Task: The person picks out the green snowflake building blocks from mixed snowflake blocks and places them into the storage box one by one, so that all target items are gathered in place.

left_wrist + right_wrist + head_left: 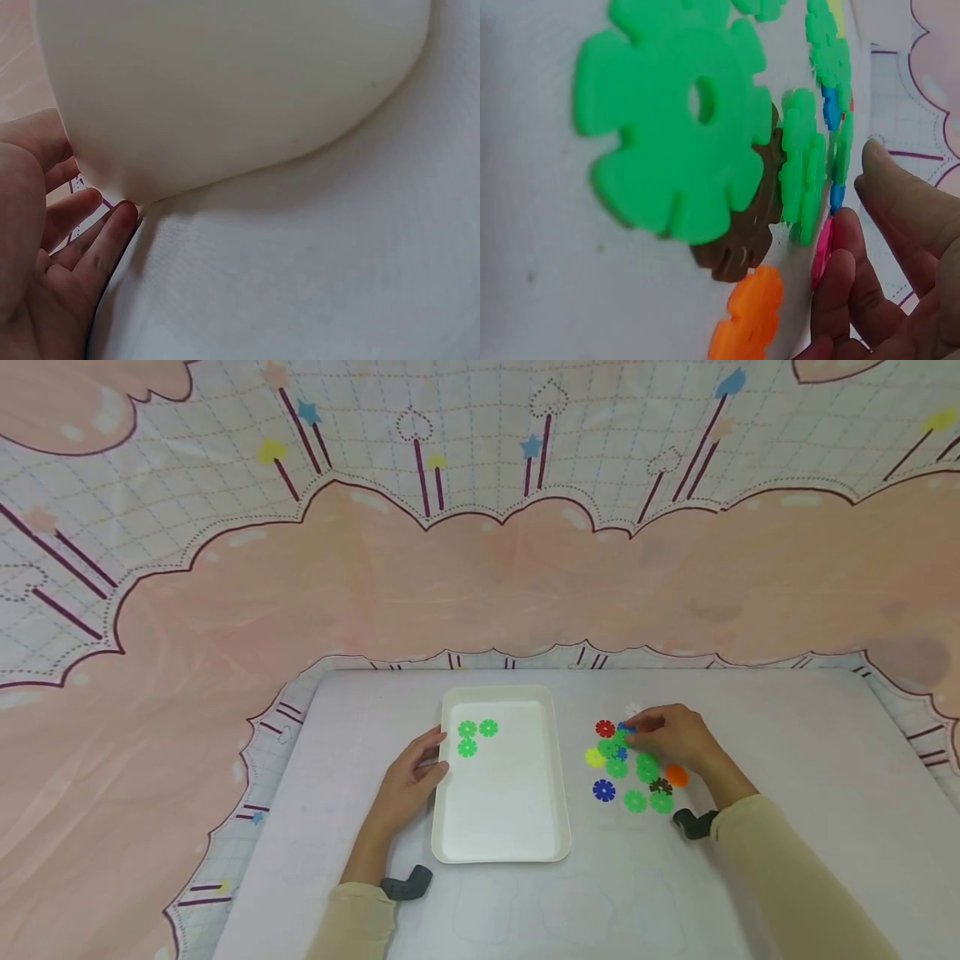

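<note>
Beside left hand, fingers relaxed against white tray; right hand fingertips curled, pinching green disc among scattered discs.

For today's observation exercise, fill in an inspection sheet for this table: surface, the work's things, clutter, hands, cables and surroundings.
Surface: white table, covered with a cloth.
Work's things: white tray holding three green discs; mixed pile of notched discs to its right, in green, blue, red, yellow, orange, brown.
Clutter: nothing seen.
Hands: left hand rests against the tray's left rim; right hand reaches into the pile, grasp unclear.
Cables: nothing seen.
Surroundings: pink patterned backdrop.
</note>
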Demonstrator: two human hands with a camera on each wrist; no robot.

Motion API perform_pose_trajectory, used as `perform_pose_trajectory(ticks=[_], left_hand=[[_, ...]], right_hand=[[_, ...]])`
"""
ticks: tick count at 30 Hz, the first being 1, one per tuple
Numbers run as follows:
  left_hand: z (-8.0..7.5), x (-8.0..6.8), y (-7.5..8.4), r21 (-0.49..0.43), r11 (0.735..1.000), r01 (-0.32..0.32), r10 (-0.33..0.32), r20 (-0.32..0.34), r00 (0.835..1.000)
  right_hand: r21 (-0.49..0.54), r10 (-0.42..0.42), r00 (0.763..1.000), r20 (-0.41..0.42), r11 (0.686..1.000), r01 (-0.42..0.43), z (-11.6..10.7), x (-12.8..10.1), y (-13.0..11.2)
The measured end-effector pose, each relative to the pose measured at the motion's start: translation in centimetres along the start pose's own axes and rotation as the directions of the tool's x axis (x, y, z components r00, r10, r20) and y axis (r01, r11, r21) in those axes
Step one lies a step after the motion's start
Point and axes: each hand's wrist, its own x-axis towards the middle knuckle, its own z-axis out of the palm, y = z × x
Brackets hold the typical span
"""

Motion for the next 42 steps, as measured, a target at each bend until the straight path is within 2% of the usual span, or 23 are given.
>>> perform_pose_trajectory(ticks=[4,7,15,27,42], left_hand=[[0.1,0.4,-1.7,0.015,1.000,-0.001,0.001,-0.007,1.000],[0.3,0.4,-1.3,0.025,1.000,0.015,-0.015,-0.012,1.000],[0.2,-0.3,1.3,0.008,1.000,0.021,-0.021,-0.001,1.000],[0.2,-0.4,1.3,0.025,0.999,0.022,-0.022,-0.012,1.000],[0.3,-0.4,1.5,0.024,0.999,0.034,-0.033,-0.014,0.999]], right_hand=[[0.013,0.002,1.000,0.014,1.000,-0.002,0.0,0.1,0.4],[0.018,0.004,1.000,0.024,1.000,-0.004,0.0,0.2,0.5],[0.041,0.030,0.999,0.045,0.999,-0.032,-0.1,0.5,0.4],[0.026,0.035,0.999,0.008,0.999,-0.035,0.4,0.7,0.2],[-0.012,0.008,0.999,0.049,1.000,-0.007,-0.2,0.5,0.1]])
